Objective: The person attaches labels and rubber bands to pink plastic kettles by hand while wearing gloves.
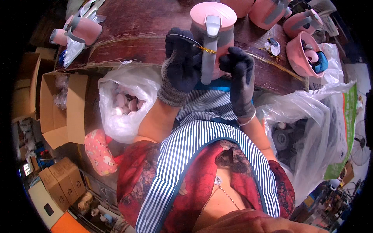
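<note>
Left hand (180, 64) grasping a thin tag (187, 38), right hand (240, 72) of unclear grip, the gold tie (209, 50) between them should best circle the grey handle (208, 66) snugly.

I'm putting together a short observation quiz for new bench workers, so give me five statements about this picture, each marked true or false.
1. A pink jug is between the left hand and the right hand. True.
2. Both hands are bare. False: they wear dark gloves.
3. A gold tie shows at the jug's grey handle. True.
4. The open plastic bag on the person's left shows bright green pieces inside. False: the pieces are pinkish.
5. The pink bowl on the right holds something blue. True.
</note>
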A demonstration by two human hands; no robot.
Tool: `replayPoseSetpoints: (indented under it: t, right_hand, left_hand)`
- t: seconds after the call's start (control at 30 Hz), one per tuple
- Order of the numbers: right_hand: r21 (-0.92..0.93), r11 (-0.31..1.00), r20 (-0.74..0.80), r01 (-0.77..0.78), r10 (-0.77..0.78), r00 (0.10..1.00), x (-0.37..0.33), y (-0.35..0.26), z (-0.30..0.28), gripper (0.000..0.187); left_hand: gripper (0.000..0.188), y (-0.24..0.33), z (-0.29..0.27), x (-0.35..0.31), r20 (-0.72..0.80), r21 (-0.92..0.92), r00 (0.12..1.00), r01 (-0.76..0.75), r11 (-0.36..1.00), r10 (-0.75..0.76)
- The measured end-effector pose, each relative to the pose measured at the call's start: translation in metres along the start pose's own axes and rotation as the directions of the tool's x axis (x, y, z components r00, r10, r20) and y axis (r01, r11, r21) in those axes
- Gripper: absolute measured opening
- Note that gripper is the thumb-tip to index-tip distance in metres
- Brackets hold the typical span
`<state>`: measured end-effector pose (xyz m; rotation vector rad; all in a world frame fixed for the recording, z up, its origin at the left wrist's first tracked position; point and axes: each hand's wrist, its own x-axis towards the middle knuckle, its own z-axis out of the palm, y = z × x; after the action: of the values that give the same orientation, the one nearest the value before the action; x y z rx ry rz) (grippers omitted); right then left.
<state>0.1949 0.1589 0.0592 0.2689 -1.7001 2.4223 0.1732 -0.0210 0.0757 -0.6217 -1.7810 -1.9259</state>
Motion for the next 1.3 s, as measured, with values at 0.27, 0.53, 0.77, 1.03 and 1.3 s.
replayPoseSetpoints:
  t: [0.27, 0.53, 0.77, 1.03, 1.3]
  right_hand:
    - [-0.724, 0.464, 0.483, 0.509, -0.186, 0.856, -0.008, 0.003, 0.012, 0.034]
    - [-0.730, 0.449, 0.486, 0.515, -0.189, 0.853, 0.013, 0.021, 0.015, 0.028]
    - [-0.149, 0.986, 0.389, -0.071, 0.124, 0.913, 0.058, 0.056, 0.056, 0.034]
    - [-0.389, 0.917, 0.234, -0.087, 0.189, 0.954, 0.033, 0.077, 0.005, 0.028]
    - [-0.592, 0.789, 0.087, -0.164, 0.265, 0.960, -0.018, 0.059, -0.057, 0.032]
  left_hand:
    - [0.025, -0.019, -0.016, 0.044, -0.173, 0.031, 0.967, -0.187, 0.982, 0.189]
    - [0.017, -0.043, -0.021, 0.000, -0.235, -0.263, 0.918, 0.256, 0.930, -0.320]
    - [0.046, -0.053, -0.032, -0.029, -0.419, 0.159, 0.860, 0.387, 0.908, -0.293]
    - [0.024, -0.125, -0.191, 0.073, -0.583, 0.529, 0.812, 0.367, 0.765, 0.014]
    - [0.064, -0.187, -0.282, 0.153, -0.518, 0.847, 0.709, 0.345, 0.405, 0.478]
